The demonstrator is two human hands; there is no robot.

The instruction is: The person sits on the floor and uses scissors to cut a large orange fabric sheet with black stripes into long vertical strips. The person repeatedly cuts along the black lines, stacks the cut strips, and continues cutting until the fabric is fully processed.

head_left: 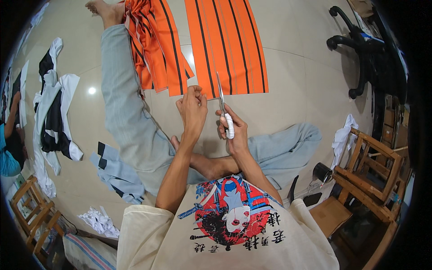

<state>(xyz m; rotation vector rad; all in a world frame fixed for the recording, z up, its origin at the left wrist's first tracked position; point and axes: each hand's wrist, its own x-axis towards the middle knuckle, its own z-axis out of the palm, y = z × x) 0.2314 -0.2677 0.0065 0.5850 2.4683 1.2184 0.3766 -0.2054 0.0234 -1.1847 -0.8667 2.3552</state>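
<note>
An orange cloth with black and thin pale stripes point(245, 54) lies flat on the floor, running away from me. My left hand point(193, 108) is at its near left corner, the fingers bent and closed at the edge; the pinch itself is partly hidden. In my right hand point(234, 128) is a pair of scissors point(228, 119) with white-wrapped handles. Their blades point away from me and lie over the cloth near its front edge. More orange striped cloth point(153, 49), bunched and folded, lies to the left beside my outstretched leg.
Black, white and grey cloth pieces point(56, 103) lie on the floor at left, with pale blue-grey pieces point(118, 173) nearer. A black wheeled chair base point(357, 49) stands far right, a wooden frame point(371, 171) near right. Another person point(11, 139) is at the left edge.
</note>
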